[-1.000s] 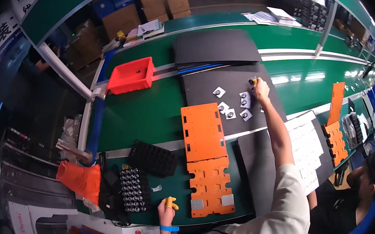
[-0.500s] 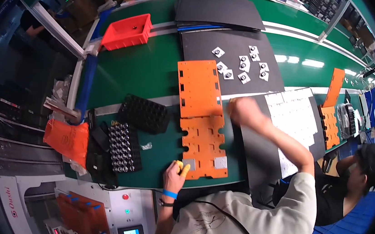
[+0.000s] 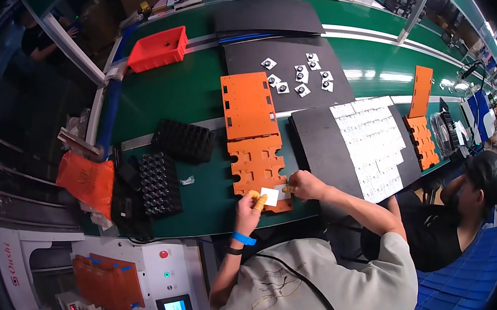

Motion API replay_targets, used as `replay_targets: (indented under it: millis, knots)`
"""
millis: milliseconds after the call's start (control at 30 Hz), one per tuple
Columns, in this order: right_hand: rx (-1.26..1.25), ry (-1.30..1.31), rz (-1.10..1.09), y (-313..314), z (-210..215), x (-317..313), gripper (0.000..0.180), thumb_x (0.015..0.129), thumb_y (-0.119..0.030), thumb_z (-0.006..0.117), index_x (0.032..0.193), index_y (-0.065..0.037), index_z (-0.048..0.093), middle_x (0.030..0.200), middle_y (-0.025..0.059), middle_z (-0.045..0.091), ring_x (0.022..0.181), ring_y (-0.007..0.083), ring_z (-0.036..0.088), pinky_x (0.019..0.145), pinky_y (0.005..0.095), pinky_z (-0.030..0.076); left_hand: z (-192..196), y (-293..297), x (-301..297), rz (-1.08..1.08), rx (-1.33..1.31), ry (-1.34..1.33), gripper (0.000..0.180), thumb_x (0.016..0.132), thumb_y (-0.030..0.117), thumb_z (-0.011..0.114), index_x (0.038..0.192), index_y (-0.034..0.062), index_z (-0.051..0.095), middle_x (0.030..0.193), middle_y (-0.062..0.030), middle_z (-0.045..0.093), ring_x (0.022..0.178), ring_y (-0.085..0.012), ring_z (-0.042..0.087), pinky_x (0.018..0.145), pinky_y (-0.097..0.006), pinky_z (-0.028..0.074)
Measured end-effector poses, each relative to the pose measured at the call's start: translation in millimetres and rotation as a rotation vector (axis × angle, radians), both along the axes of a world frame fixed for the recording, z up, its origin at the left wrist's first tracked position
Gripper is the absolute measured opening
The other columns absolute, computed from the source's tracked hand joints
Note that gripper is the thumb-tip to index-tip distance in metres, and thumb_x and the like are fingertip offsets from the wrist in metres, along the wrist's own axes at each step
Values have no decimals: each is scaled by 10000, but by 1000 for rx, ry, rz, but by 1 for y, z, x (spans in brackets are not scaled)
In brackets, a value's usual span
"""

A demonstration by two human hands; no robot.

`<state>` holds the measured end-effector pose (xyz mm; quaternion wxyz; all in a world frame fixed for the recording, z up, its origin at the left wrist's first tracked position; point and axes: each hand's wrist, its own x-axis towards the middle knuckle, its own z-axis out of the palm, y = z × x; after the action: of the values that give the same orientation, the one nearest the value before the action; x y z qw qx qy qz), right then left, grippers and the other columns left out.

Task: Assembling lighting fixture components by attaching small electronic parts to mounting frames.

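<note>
A hinged orange fixture plate [image 3: 257, 165] lies on the green bench in front of me, its perforated orange lid [image 3: 248, 105] folded back on the far side. My left hand [image 3: 247, 212], with yellow finger covers, pinches a small white square board [image 3: 270, 197] above the near end of the plate. At the plate's right edge, my right hand [image 3: 307, 186] has its fingers pressed together, and whatever they hold is hidden. Between this hand and the white board, a light grey square [image 3: 281, 192] shows in part.
White sheets of boards [image 3: 374, 142] lie on black foam at the right. Several small white boards with black round parts [image 3: 300, 74] rest on far black foam [image 3: 239, 65]. Left stand a black tray of lenses [image 3: 159, 182], another black tray [image 3: 183, 140] and a red bin [image 3: 158, 49]. A co-worker [image 3: 436, 214] sits right.
My right hand has come back from beyond the plate's right side to its near right edge. My left hand has lifted a white square board and moved inward over the plate. The view has shifted.
</note>
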<state>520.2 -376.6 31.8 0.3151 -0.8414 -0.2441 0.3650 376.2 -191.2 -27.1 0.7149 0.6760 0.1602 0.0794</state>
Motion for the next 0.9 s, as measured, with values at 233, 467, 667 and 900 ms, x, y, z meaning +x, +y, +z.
replay_targets:
  millis: [233, 467, 667, 900]
  knots:
    - [-176, 10, 85, 7, -7, -7, 186, 857, -68, 606, 791, 94, 667, 659, 178, 682, 568, 275, 704, 534, 360, 578, -8, 5, 10, -62, -149, 112, 147, 1037, 158, 489, 1003, 17, 518, 721, -48, 559, 491, -95, 539, 436, -251, 449]
    - [-86, -161, 75, -1, -31, -2, 130, 827, -61, 654, 836, 61, 699, 705, 187, 694, 600, 259, 712, 568, 373, 575, -1, 5, 13, -28, -99, 204, 164, 1039, 106, 386, 1041, 4, 514, 707, -62, 546, 441, -122, 527, 385, -274, 423]
    - [-99, 63, -38, 2, -12, -6, 192, 861, -41, 581, 958, 76, 698, 704, 141, 675, 555, 213, 668, 546, 336, 549, 0, 5, 15, 24, 2, 278, 232, 949, 26, 387, 1112, -3, 548, 669, -71, 566, 424, -139, 534, 365, -287, 392]
    - [106, -288, 89, 31, 27, 1, 190, 900, -86, 608, 910, 92, 675, 697, 178, 674, 557, 244, 690, 544, 359, 561, -11, 14, 21, -27, -73, 239, 260, 950, 49, 357, 1107, 2, 559, 688, -80, 587, 419, -160, 529, 377, -290, 396]
